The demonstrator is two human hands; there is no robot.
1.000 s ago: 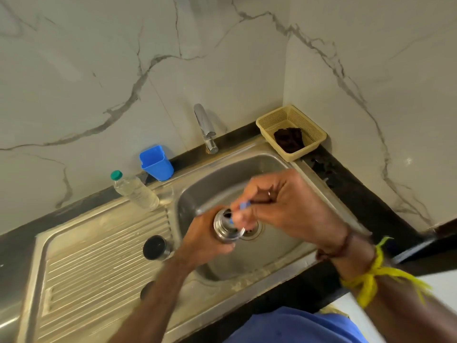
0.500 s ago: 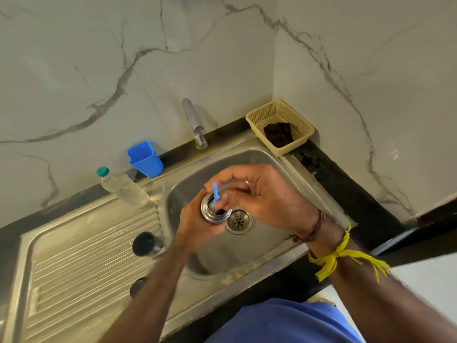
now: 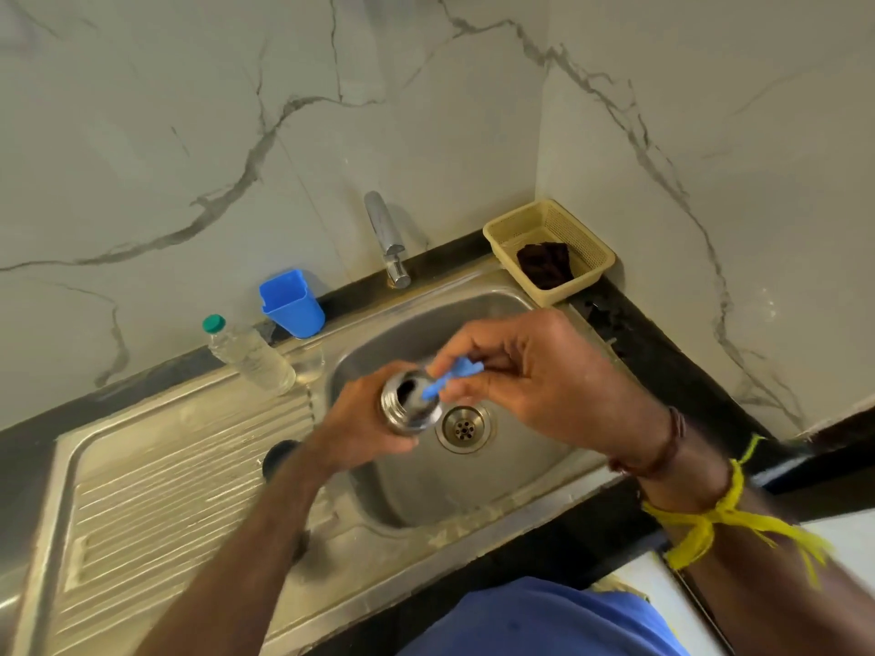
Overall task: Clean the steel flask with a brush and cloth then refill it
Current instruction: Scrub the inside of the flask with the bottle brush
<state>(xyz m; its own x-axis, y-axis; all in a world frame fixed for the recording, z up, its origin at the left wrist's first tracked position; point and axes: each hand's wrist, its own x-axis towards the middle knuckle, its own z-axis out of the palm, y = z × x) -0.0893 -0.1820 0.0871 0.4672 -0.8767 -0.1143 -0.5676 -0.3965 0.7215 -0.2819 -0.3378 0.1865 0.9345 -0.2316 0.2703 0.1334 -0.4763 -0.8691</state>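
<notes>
I am holding the steel flask [image 3: 411, 408] over the sink [image 3: 502, 466] basin, my left hand [image 3: 364, 433] wrapping its fingers round the body from nine o'clock, with the open mouth tilting up toward me. My right hand [image 3: 535, 376] is coming in from three o'clock, its fingers and thumb pinching the blue handle of the brush [image 3: 450, 378], whose lower end is dipping into the flask's mouth. The drain [image 3: 464, 428] is sitting just beside the flask at about four o'clock. Along the back edge, the tap [image 3: 386, 239] is standing at twelve o'clock, a blue cup [image 3: 293, 305] at ten o'clock, and a clear water bottle [image 3: 251, 355] with a green cap at nine o'clock. At two o'clock a beige basket [image 3: 587, 239] is holding a dark cloth [image 3: 544, 265]. A dark lid [image 3: 279, 459] is resting on the ribbed drainboard [image 3: 165, 490], touching my left forearm.
</notes>
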